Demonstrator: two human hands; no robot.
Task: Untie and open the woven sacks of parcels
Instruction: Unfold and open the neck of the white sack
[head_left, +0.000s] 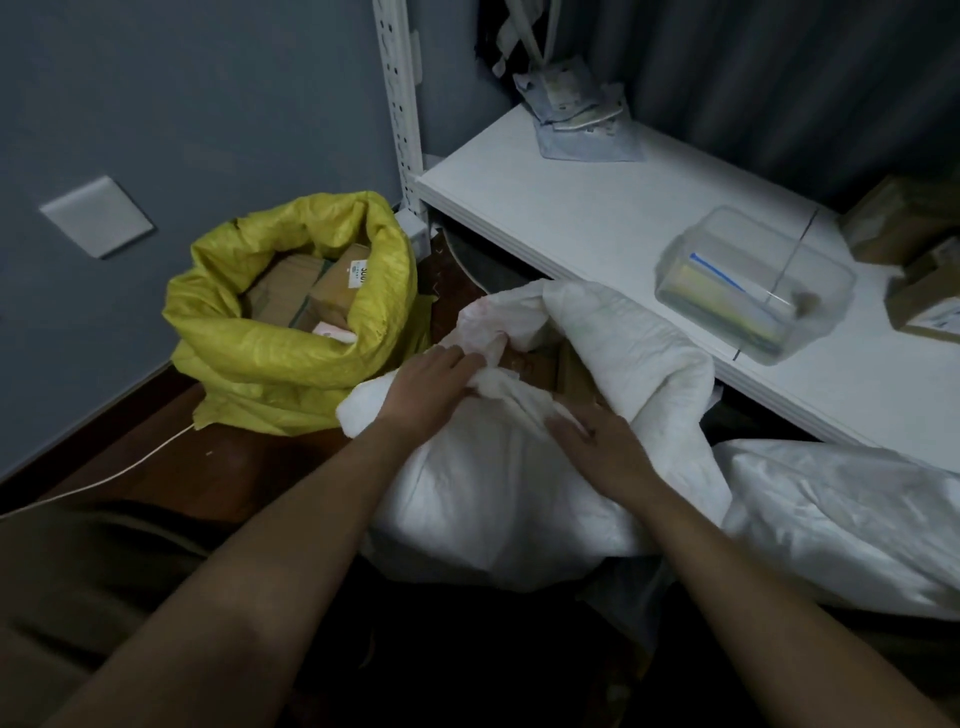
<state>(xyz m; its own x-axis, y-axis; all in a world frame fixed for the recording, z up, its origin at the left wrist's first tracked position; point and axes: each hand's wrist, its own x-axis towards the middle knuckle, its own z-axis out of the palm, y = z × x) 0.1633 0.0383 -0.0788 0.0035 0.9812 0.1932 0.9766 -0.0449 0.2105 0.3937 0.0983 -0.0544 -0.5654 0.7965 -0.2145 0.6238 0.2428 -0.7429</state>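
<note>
**A:** ok so where's the sack you're working on?

**B:** Dead centre of the frame. The white woven sack (483, 499) sits on the dark floor (218, 467) in front of you, its mouth already loosened, and you can see brown cardboard parcels (550, 364) peeking out at the top, just under the edge of the white shelf (561, 208).

**A:** and your hands?

**B:** Your left hand (431, 384) is on the bunched fabric at the neck of the sack, fingers curled into it, so it's gripping the cloth. Your right hand (608, 447) lies on the sack's right-hand fold with fingers fairly straight and spread, pressing or resting on it rather than pinching anything. It's a bit blurry there though, so take that with salt.

**A:** anything else around?

**B:** Yellow woven sack (291, 358) at centre left, mouth rolled open, boxes (311, 286) visible inside. Another white sack (841, 519) lies at the lower right, touching yours. On the shelf at the right there's a clear plastic container (753, 286), a couple of cardboard boxes (930, 301) at the far right edge, and a crumpled pale packet (576, 119) near the top. Wall switch plate (96, 215) in the upper left, and a thin cord (130, 467) trails over the floor at left.
</note>
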